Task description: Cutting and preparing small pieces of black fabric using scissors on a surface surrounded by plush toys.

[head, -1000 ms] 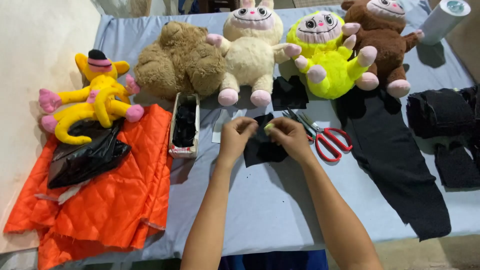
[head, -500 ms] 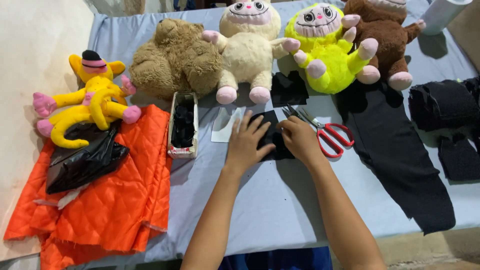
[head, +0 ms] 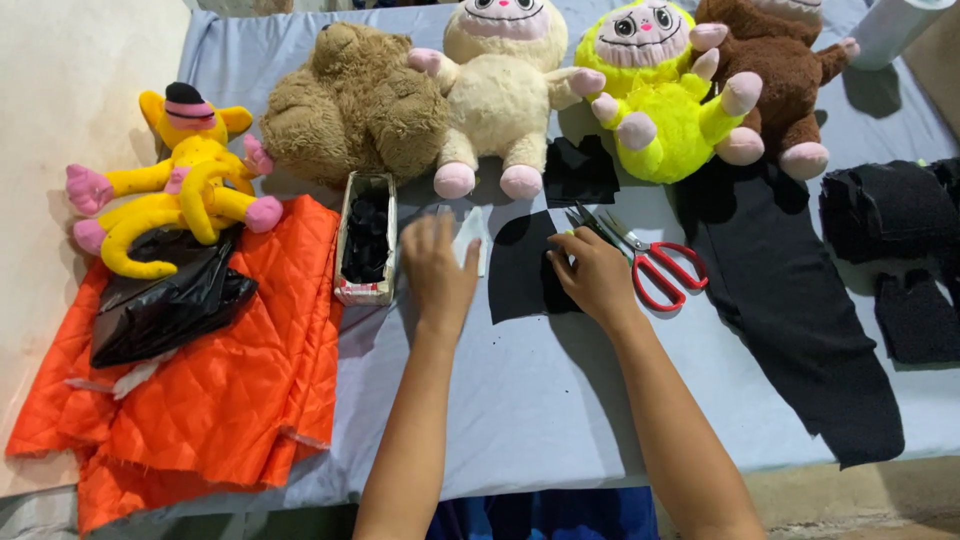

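Observation:
My left hand (head: 437, 268) lies flat with fingers apart on a small white paper piece (head: 473, 236) on the blue sheet, just right of a small box of black pieces (head: 366, 236). My right hand (head: 592, 275) presses on the right edge of a black fabric piece (head: 518, 268) lying flat between both hands; a small yellow-green thing shows at its fingertips. Red-handled scissors (head: 650, 262) lie just right of my right hand.
Plush toys line the back: yellow (head: 185, 180), brown (head: 350, 100), cream (head: 500, 90), neon yellow (head: 660, 100), dark brown (head: 780, 70). Orange quilted fabric (head: 220, 390) with a black bag (head: 165, 300) lies left. A long black fabric strip (head: 800, 300) and black pile (head: 900, 220) lie right.
The black piece was held up between both hands, then laid flat. My left hand has slid left off it onto the white paper; my right hand stays on the fabric.

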